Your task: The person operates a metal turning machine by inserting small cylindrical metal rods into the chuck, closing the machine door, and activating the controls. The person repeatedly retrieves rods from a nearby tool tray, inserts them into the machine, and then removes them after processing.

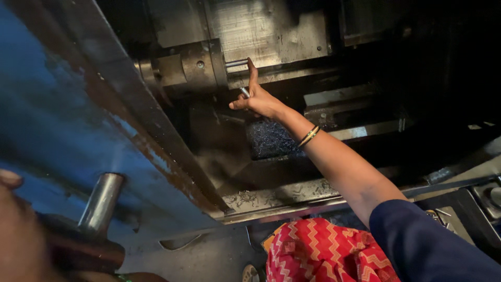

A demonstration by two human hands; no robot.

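My right hand reaches deep into a metal-cutting machine. It is shut on a short shiny metal rod, and its index finger points up and touches another metal rod that sticks out of the round chuck. Two bangles sit on that wrist. My left hand is blurred at the bottom left edge, close to a steel handle on the blue machine door. Whether it holds anything I cannot tell.
Metal chips lie in the machine bed under my right arm. More swarf lies on the front ledge. A slanted rusty door frame runs between door and chamber. Red zigzag cloth is at the bottom.
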